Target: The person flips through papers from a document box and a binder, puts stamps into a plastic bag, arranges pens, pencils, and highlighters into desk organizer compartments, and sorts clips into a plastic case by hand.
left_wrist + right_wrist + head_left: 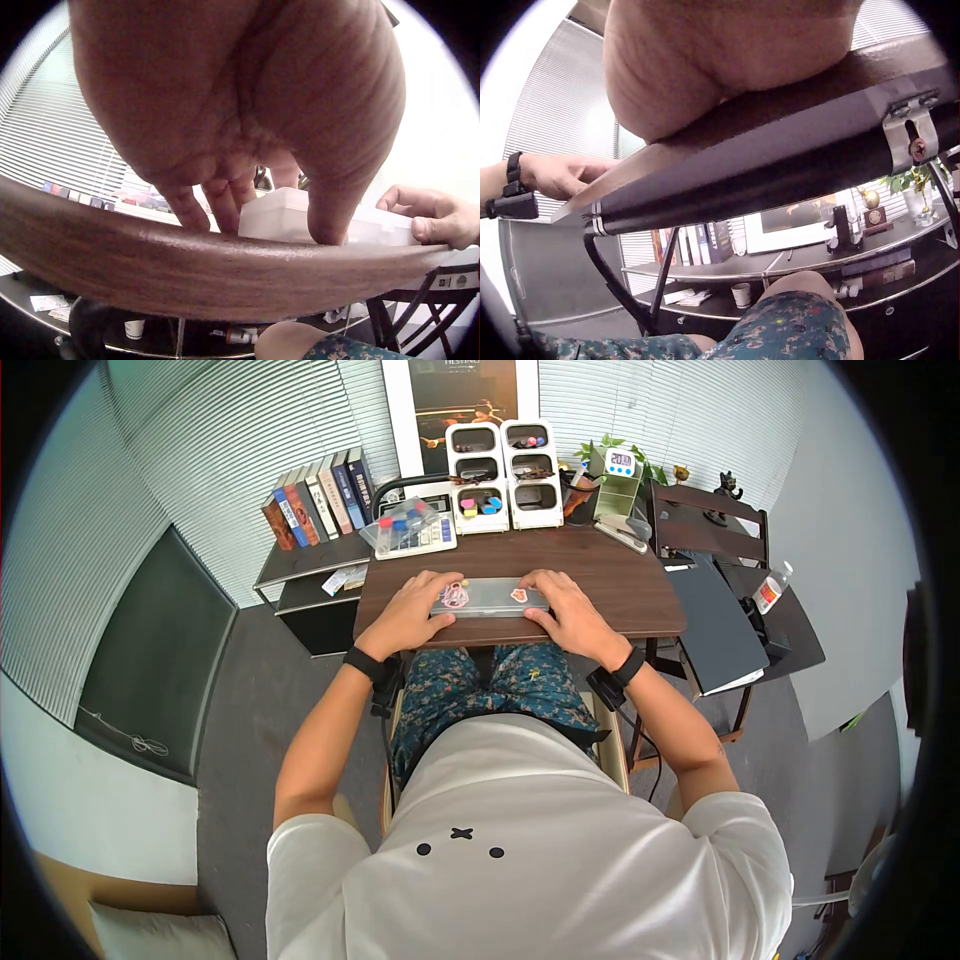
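A flat translucent case [488, 596] with stickers on its lid lies near the front edge of the brown table. At its left end the left hand [412, 612] grips it, thumb at the near side and fingers at the far side. The right hand [575, 618] holds the other end in the same way. In the left wrist view the left hand [247, 97] arches over the whitish case [276, 215], its thumb against the side. The right wrist view shows the right hand [727, 60] from below, its fingertips and the case hidden.
Behind the case stand white organizers [480, 480] with small items, a calculator [420, 540] with a clear box on it, and a stapler [622, 537]. Books [318, 500] stand at the left. A side table with a dark folder [712, 620] and a bottle [771, 589] is at the right.
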Demonstrator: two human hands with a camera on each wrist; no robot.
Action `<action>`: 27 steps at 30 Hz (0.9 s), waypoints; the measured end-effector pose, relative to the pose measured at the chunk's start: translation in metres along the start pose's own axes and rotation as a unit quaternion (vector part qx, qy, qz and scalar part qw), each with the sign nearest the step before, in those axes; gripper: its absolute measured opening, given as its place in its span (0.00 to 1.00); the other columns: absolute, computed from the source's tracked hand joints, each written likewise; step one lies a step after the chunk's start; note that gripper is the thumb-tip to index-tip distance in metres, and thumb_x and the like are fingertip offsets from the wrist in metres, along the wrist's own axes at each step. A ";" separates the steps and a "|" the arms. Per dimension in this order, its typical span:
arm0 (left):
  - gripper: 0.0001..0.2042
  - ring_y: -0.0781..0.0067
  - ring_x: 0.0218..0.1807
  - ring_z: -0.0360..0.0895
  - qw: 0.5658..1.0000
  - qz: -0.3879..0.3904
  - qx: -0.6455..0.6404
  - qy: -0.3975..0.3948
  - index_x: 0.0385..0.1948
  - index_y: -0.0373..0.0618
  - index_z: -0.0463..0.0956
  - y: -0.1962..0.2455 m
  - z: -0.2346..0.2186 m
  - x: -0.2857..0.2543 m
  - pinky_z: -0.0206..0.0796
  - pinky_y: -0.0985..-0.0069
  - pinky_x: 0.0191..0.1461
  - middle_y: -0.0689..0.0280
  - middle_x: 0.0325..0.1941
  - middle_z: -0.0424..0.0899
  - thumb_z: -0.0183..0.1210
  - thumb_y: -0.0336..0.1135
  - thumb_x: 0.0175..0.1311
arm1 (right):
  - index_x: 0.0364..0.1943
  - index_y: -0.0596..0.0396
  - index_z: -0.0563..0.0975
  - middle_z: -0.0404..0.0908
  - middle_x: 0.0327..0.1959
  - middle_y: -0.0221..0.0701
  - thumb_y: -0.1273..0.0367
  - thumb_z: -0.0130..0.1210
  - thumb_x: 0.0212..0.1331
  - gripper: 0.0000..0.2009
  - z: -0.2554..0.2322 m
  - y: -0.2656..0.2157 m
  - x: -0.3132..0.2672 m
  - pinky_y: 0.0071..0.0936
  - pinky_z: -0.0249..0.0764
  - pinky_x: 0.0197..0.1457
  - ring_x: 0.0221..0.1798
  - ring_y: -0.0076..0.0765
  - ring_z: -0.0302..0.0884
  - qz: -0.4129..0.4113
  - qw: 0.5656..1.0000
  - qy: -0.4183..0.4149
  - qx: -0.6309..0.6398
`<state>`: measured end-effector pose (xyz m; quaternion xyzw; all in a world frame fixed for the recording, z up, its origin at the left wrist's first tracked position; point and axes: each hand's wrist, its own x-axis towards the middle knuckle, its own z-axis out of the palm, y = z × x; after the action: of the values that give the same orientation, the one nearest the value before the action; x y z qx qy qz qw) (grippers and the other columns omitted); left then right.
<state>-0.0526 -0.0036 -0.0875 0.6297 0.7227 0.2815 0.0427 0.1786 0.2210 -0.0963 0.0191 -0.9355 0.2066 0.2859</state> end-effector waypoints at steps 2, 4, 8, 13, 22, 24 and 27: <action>0.33 0.46 0.72 0.69 1.000 0.002 0.001 -0.001 0.74 0.47 0.69 -0.001 0.001 0.001 0.61 0.56 0.77 0.53 0.69 0.74 0.68 0.29 0.65 | 0.60 0.54 0.75 0.78 0.58 0.42 0.67 0.62 0.70 0.18 0.000 0.000 0.000 0.50 0.69 0.67 0.62 0.58 0.73 0.000 1.000 -0.005 0.000; 0.33 0.46 0.71 0.69 1.000 0.002 0.000 0.003 0.73 0.47 0.69 -0.001 0.002 0.001 0.62 0.56 0.76 0.53 0.68 0.75 0.69 0.28 0.64 | 0.59 0.55 0.75 0.78 0.57 0.43 0.67 0.62 0.70 0.17 0.000 0.000 0.001 0.50 0.69 0.67 0.62 0.58 0.73 0.001 1.000 -0.008 0.000; 0.33 0.46 0.71 0.70 1.000 -0.003 -0.011 -0.001 0.72 0.47 0.69 -0.001 0.000 0.002 0.62 0.56 0.76 0.53 0.67 0.75 0.70 0.27 0.63 | 0.60 0.55 0.74 0.78 0.54 0.44 0.67 0.59 0.72 0.16 0.002 0.000 0.001 0.50 0.70 0.65 0.60 0.60 0.73 -0.024 1.000 0.008 -0.015; 0.33 0.49 0.71 0.71 1.000 0.002 -0.013 0.001 0.71 0.47 0.71 -0.001 -0.003 0.005 0.63 0.58 0.76 0.54 0.66 0.76 0.71 0.28 0.61 | 0.60 0.56 0.73 0.79 0.53 0.45 0.66 0.56 0.75 0.15 0.002 0.001 0.005 0.51 0.71 0.64 0.59 0.60 0.74 0.011 1.000 0.010 0.023; 0.39 0.43 0.75 0.66 0.999 0.027 0.024 -0.023 0.80 0.49 0.62 -0.009 -0.001 0.001 0.58 0.54 0.80 0.50 0.72 0.72 0.69 0.37 0.67 | 0.63 0.54 0.76 0.79 0.60 0.46 0.65 0.59 0.73 0.18 0.003 0.004 0.006 0.49 0.71 0.69 0.63 0.60 0.73 0.002 1.000 0.003 0.017; 0.41 0.40 0.78 0.62 0.998 0.029 0.057 -0.019 0.82 0.50 0.58 -0.019 0.010 0.000 0.55 0.52 0.82 0.47 0.76 0.68 0.67 0.43 0.69 | 0.70 0.49 0.75 0.77 0.62 0.47 0.64 0.61 0.72 0.24 0.002 -0.002 0.006 0.49 0.70 0.71 0.64 0.60 0.72 -0.003 1.000 -0.007 0.009; 0.45 0.35 0.83 0.55 0.994 0.009 0.104 -0.035 0.85 0.52 0.51 -0.017 0.011 -0.001 0.49 0.50 0.85 0.43 0.83 0.58 0.65 0.54 0.70 | 0.77 0.42 0.72 0.73 0.71 0.49 0.63 0.62 0.70 0.30 0.004 -0.006 0.005 0.50 0.68 0.74 0.67 0.59 0.70 -0.017 0.997 -0.036 -0.064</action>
<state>-0.0624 -0.0016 -0.1052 0.6471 0.7401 0.1829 0.0000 0.1735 0.2145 -0.0946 0.0243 -0.9559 0.1406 0.2566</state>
